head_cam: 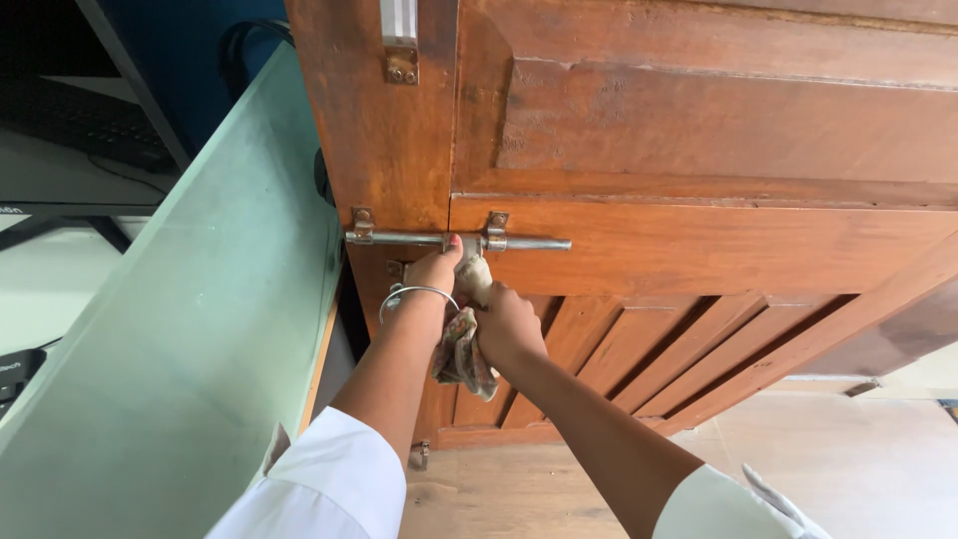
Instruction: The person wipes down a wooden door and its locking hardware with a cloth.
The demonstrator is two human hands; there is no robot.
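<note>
A brown wooden door (699, 150) fills the upper right of the head view. A metal slide bolt (529, 243) runs across its middle rail. My left hand (434, 271), with a silver bangle on the wrist, has its fingers on the bolt near its left bracket. My right hand (506, 321) sits just below the bolt and grips a patterned cloth (461, 349). The cloth's top is pressed against the bolt's handle and the rest hangs down between my forearms. Both arms wear white short sleeves.
A pale green wall (200, 329) stands at the left, close beside the door's edge. A dark desk with a keyboard (90, 120) lies beyond it. A metal handle plate (399, 40) sits high on the door. Light floor (848, 449) shows at bottom right.
</note>
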